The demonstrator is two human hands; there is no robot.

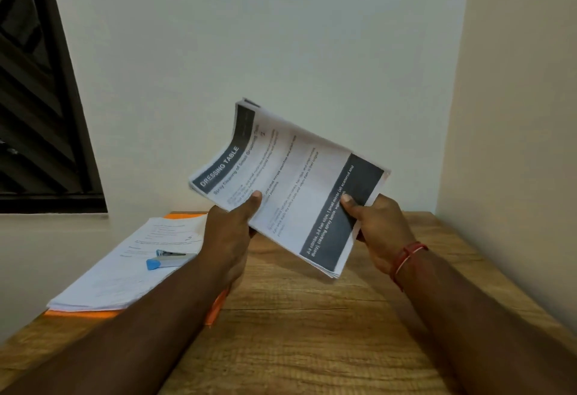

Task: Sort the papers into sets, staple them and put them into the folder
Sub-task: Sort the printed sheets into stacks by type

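Both hands hold a sheaf of papers (299,176) in the air above the wooden table (312,332), at the centre of the scene and clear of the surface. The sheaf is several sheets thick and tilted, its long axis running from far left to near right. The top sheet is white. A dark grey band along its left end reads "DRESSING TABLE" in white capitals, and a second dark grey block at its right end carries white print. The body text between them is too blurred to read in full. The far left corner curls upward, and the sheet edges fan slightly at the near right corner. The left hand (231,229) grips the near left edge, thumb pressed on the top sheet and fingers curled beneath. The right hand (374,223) grips the right end in the same way, its thumb on the dark block. A red thread band (406,257) circles the right wrist. On the left of the table a flat stack of papers (125,269) lies on an orange folder (215,307), whose edges show beyond the stack. A blue stapler (165,259) lies on top of that stack. A dark louvred window (37,98) occupies the far left, beside a pale wall (281,35).
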